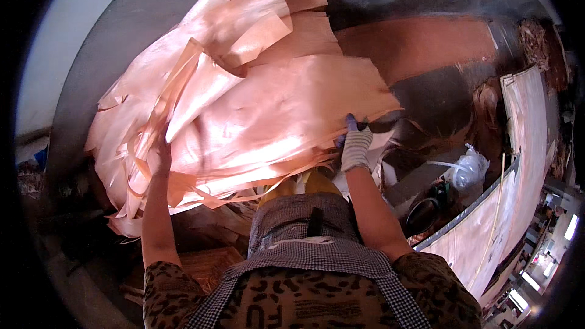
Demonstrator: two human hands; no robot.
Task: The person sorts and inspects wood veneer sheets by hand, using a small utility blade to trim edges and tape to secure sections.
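Note:
Large, thin, pinkish-tan wood veneer sheets (262, 109) lie in a loose heap in front of me, some curled over at the far side. My left hand (159, 155), which looks bare, is closed round the bunched, folded veneer at the heap's left; its fingertips are partly hidden by the sheets. At the right, my right hand (355, 143) wears a white knitted glove with dark purplish fingers. It pinches the near right edge of the top veneer sheet. Torn strips (256, 192) hang along the heap's near edge, close to my apron.
A reddish-brown sheet (420, 49) lies flat on the dark surface at the back right. A clear plastic bag (470, 167) sits right of my right arm, beside a dark round object (421, 215). Farther right stands a stack of pale veneer (527, 109). Wood scraps (213, 225) lie below the heap.

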